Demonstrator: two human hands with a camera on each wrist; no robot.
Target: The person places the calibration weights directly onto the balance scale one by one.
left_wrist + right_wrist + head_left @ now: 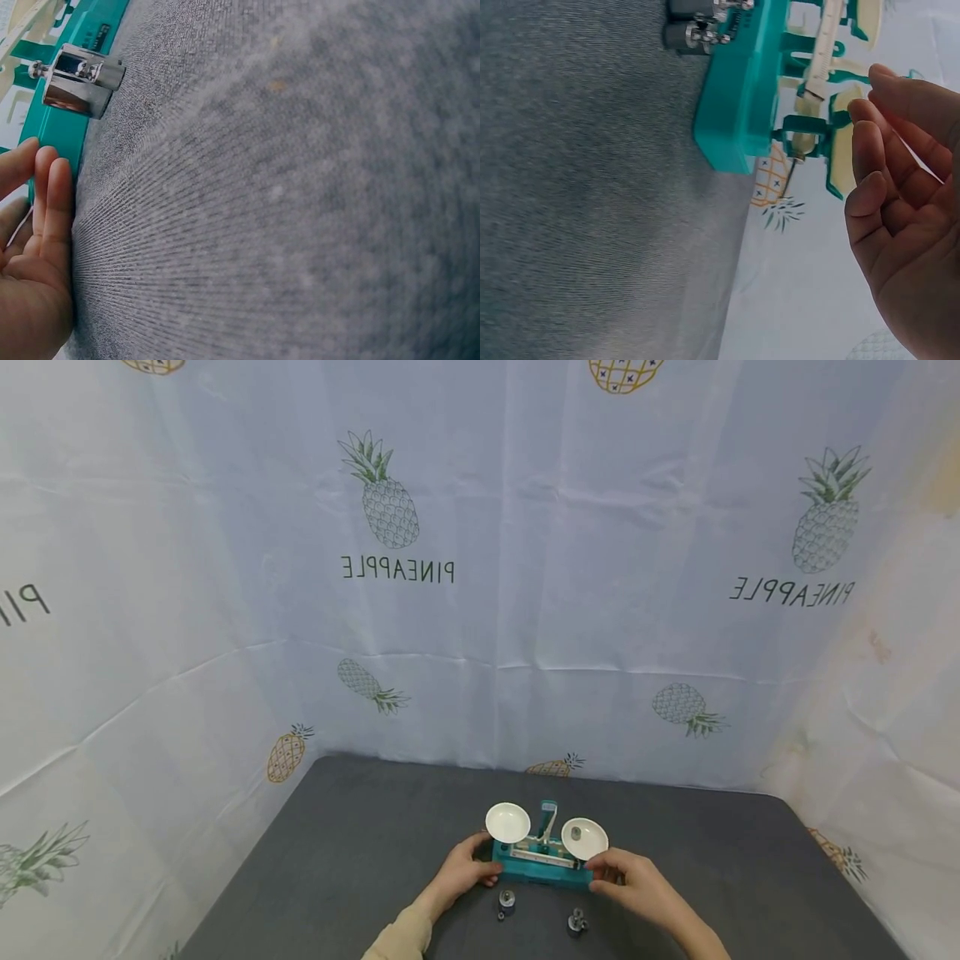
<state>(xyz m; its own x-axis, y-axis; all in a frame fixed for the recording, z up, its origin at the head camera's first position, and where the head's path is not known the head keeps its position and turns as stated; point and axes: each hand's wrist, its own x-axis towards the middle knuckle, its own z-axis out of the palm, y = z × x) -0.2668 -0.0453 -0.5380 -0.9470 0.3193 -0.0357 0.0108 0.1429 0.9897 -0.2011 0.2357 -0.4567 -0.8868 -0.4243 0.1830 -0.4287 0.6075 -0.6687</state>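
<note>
the left end of the green balance is touched by the left hand, fingers nearly straight. the right hand, loosely curled and gripping nothing, is held beside the right pan.

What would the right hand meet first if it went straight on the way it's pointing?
Probably the balance scale, at its right end; depth is hard to judge, so I can't tell whether the right pan or the beam comes first.

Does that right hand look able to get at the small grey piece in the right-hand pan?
Probably yes: the right hand is beside the pan and seems empty, while the small grey piece lies uncovered inside.
</note>
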